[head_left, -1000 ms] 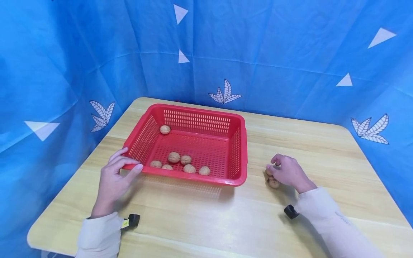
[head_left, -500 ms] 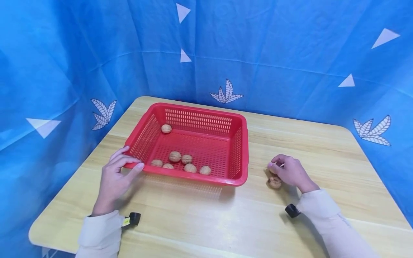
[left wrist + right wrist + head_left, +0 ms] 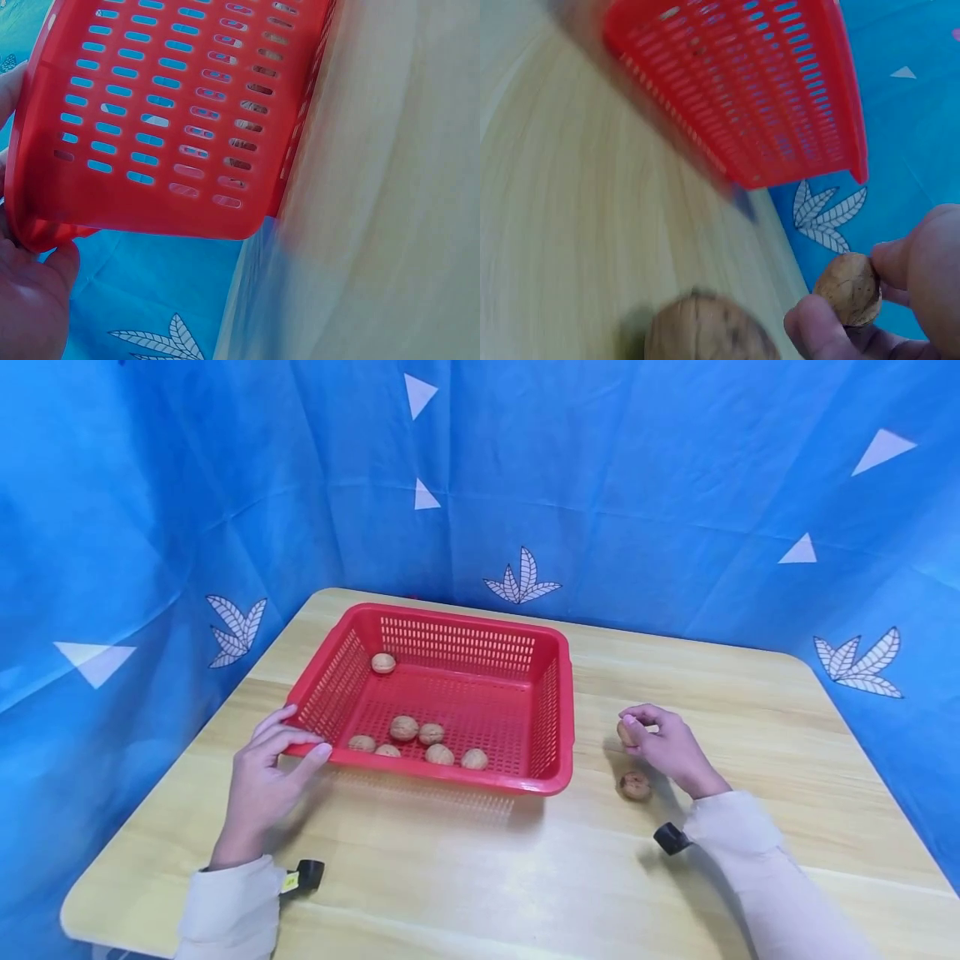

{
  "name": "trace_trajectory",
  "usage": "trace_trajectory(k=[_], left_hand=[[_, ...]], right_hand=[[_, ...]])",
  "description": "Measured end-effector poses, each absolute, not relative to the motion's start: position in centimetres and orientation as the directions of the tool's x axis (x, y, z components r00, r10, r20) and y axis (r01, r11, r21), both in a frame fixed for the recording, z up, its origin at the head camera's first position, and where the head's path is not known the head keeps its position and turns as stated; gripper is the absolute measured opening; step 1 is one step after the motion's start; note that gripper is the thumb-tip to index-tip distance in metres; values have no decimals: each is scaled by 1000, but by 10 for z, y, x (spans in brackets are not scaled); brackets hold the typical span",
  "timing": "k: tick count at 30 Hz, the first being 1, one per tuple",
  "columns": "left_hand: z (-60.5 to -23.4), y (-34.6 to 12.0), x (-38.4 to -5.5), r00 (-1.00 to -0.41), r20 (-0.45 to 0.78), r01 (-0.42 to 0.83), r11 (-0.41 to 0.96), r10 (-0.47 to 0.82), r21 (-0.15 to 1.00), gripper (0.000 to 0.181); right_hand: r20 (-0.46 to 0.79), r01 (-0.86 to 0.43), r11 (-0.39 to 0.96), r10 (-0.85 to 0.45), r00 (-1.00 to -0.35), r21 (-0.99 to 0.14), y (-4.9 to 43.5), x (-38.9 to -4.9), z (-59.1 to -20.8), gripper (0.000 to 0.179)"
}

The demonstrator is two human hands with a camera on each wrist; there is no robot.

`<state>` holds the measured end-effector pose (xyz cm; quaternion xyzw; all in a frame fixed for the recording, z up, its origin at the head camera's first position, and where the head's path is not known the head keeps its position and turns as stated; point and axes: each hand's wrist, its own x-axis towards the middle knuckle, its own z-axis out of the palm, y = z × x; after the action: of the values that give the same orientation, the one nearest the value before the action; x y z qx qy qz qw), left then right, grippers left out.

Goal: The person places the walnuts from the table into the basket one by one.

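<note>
A red plastic basket [image 3: 457, 766] stands on the table, its slotted walls and several walnuts [image 3: 438, 754] inside showing in the head view. My left hand [image 3: 262, 781] grips the basket's near left corner, thumb on the rim; the left wrist view shows the thumb and part of the hand beside the rim [image 3: 30, 150]. To the right of the basket, my right hand [image 3: 671, 752] pinches a walnut [image 3: 849, 289] between thumb and fingers, held above the table. Another walnut [image 3: 636, 786] lies on the tabletop just nearer to me than that hand.
The pale wooden table [image 3: 465, 877] has rounded corners. A blue curtain [image 3: 645, 485] with white leaf and triangle prints hangs behind and to the left. Each wrist carries a small black camera [image 3: 309, 875].
My right hand has lifted a walnut off the table and moved slightly away from me, leaving the other walnut behind. The left hand and the basket have stayed put.
</note>
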<state>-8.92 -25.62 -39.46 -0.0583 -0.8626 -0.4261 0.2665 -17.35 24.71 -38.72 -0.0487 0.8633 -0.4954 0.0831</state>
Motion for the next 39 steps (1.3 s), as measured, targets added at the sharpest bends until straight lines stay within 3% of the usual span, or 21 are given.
trace_trajectory(k=[9, 22, 36, 39], left_hand=[[-392, -256, -87, -855, 500, 319, 623, -136, 714, 13], [-393, -256, -88, -849, 513, 330, 626, -131, 707, 13], [-394, -256, -89, -838, 531, 354, 615, -127, 705, 11], [-394, -255, -88, -844, 520, 341, 615, -133, 711, 12]], right_hand=[[-146, 139, 47, -193, -970, -989, 228, -181, -377, 38], [-183, 290, -348, -308, -933, -892, 203, -189, -340, 20], [-212, 357, -357, -387, -898, -863, 155, -204, -305, 21], [-231, 371, -346, -383, -894, -862, 142, -208, -302, 29]])
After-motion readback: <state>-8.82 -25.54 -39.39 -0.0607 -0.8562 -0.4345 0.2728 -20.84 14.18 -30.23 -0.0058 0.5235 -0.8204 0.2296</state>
